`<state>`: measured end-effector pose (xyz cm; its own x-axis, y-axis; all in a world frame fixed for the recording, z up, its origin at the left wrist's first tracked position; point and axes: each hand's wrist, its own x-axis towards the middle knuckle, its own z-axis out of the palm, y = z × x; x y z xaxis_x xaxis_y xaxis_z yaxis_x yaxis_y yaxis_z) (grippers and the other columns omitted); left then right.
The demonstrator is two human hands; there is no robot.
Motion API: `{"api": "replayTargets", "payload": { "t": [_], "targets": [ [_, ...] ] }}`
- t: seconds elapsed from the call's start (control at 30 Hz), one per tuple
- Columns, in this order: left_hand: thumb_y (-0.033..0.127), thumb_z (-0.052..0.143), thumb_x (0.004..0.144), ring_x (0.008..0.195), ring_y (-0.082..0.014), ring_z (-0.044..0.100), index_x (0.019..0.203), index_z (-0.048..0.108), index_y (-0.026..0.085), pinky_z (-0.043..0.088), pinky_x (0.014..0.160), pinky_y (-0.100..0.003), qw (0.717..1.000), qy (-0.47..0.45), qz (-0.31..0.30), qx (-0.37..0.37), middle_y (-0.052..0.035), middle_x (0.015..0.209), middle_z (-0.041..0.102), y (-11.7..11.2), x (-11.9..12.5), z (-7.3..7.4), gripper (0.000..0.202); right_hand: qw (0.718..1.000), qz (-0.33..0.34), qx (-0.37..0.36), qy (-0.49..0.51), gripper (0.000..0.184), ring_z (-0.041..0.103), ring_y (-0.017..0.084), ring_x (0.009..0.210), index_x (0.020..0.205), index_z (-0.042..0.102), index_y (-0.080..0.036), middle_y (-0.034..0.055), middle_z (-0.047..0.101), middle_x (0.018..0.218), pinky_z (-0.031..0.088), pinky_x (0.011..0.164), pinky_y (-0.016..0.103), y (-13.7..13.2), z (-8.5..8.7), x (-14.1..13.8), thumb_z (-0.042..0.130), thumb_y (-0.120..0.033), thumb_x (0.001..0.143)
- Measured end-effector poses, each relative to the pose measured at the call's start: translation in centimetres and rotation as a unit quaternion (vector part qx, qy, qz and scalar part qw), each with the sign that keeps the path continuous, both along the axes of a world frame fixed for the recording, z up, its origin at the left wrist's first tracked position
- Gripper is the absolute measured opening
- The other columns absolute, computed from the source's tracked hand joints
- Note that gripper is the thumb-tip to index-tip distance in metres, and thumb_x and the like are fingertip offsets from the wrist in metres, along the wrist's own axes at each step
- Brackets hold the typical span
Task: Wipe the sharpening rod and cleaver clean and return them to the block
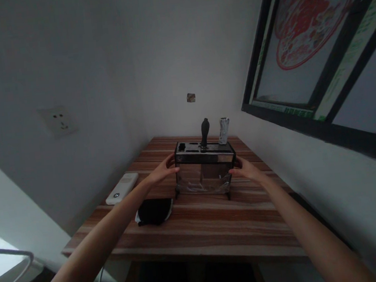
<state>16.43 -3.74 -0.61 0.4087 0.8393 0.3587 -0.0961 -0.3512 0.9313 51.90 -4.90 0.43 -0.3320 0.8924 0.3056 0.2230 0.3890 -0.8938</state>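
Box broadside, one hand at each end

From my distant seat, the relation I steer by is this: the long, black-topped box with clear plastic sides [202,175] lies directly between my hands, its long axis running left to right, almost parallel to the near edge of the brown striped wooden table [216,231]. Its right end looks a touch closer to that edge. It stands upright on dark feet, well in from the table's corners.

My hands are apart, each clasped on a short end: left hand [168,167] and right hand [245,169], thumbs toward the near face. Neither is nearer (how hard they press, I can't tell).

A black rounded handle [205,132] rises from the top near its middle, and a pale, dark-marked upright piece [223,131] toward the right end. Nearer the left edge lie a white rectangular device [122,188] and a black pouch-like item [154,211].
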Motion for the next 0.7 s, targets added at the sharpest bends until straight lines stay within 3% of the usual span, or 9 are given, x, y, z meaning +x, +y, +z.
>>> {"api": "replayTargets", "payload": {
  "t": [0.13,0.23,0.3,0.33,0.4,0.5,0.6,0.7],
  "targets": [
    [0.041,0.08,0.059,0.134,-0.0292,0.031,0.135,0.041,0.026,0.028,0.108,-0.04,1.0,0.019,-0.005,0.007,-0.0093,0.146,0.035,-0.9,-1.2,-0.4,0.087,0.998,-0.034,0.047,0.01,0.071,0.048,0.026,0.121,0.122,0.05,-0.024,0.0102,0.051,0.133,0.041,0.099,0.043,-1.5,-0.7,-0.1,0.077,-0.042,0.059],
    [0.042,0.068,0.073,0.128,-0.0251,0.041,0.134,0.041,0.028,0.036,0.103,-0.037,0.991,0.111,0.066,0.035,-0.0064,0.14,0.043,-2.2,-3.4,-0.7,0.068,0.974,-0.186,0.111,0.064,0.049,0.055,0.025,0.11,0.11,0.054,-0.023,0.0107,0.059,0.119,0.045,0.092,0.04,-4.4,-1.5,-0.5,0.066,-0.049,0.071],
    [0.041,0.063,0.077,0.116,-0.024,0.053,0.123,0.053,0.028,0.042,0.096,-0.035,0.974,0.188,0.121,0.05,-0.0041,0.126,0.057,-3.3,-5.2,-1.1,0.048,0.942,-0.296,0.129,0.092,0.032,0.062,0.023,0.09,0.094,0.056,-0.023,0.0085,0.064,0.097,0.05,0.081,0.038,-6.8,-2.3,-1.3,0.057,-0.051,0.078],
    [0.039,0.063,0.076,0.108,-0.0244,0.058,0.113,0.06,0.027,0.045,0.092,-0.034,0.968,0.209,0.131,0.05,-0.0036,0.116,0.064,-3.9,-6.0,-1.3,0.039,0.94,-0.307,0.121,0.09,0.029,0.062,0.022,0.081,0.09,0.056,-0.023,0.0068,0.064,0.088,0.051,0.075,0.036,-8.0,-2.7,-2.1,0.054,-0.05,0.08],
    [0.036,0.066,0.073,0.092,-0.0249,0.064,0.094,0.068,0.026,0.049,0.083,-0.033,0.958,0.243,0.143,0.052,-0.0024,0.097,0.07,-5.2,-7.6,-1.9,0.024,0.964,-0.243,0.097,0.039,0.025,0.061,0.021,0.069,0.082,0.056,-0.024,0.0039,0.063,0.073,0.05,0.066,0.033,-10.1,-3.5,-4.3,0.051,-0.048,0.082],
    [0.031,0.068,0.07,0.079,-0.0248,0.064,0.083,0.069,0.028,0.048,0.075,-0.033,0.938,0.3,0.162,0.065,-0.0014,0.083,0.07,-6.9,-9.2,-2.9,0.013,0.99,-0.081,0.077,-0.089,0.017,0.062,0.021,0.071,0.079,0.06,-0.025,0.0029,0.065,0.073,0.048,0.065,0.032,-11.9,-4.2,-9.3,0.051,-0.039,0.084],
    [0.028,0.069,0.067,0.079,-0.0272,0.063,0.079,0.068,0.028,0.046,0.077,-0.036,0.915,0.351,0.183,0.083,-0.0031,0.082,0.068,-7.9,-10.0,-3.8,0.012,0.974,-0.023,0.084,-0.207,0.012,0.063,0.021,0.073,0.086,0.064,-0.026,0.0023,0.068,0.077,0.047,0.067,0.032,-12.0,-4.4,-14.9,0.052,-0.031,0.084],
    [0.027,0.069,0.066,0.088,-0.0306,0.061,0.082,0.067,0.027,0.044,0.082,-0.038,0.893,0.391,0.2,0.098,-0.006,0.09,0.067,-8.3,-10.5,-4.7,0.016,0.943,-0.032,0.091,-0.318,0.018,0.064,0.026,0.089,0.099,0.063,-0.024,0.0078,0.068,0.096,0.047,0.074,0.036,-11.4,-4.5,-19.4,0.053,-0.025,0.084]
  ]
}}
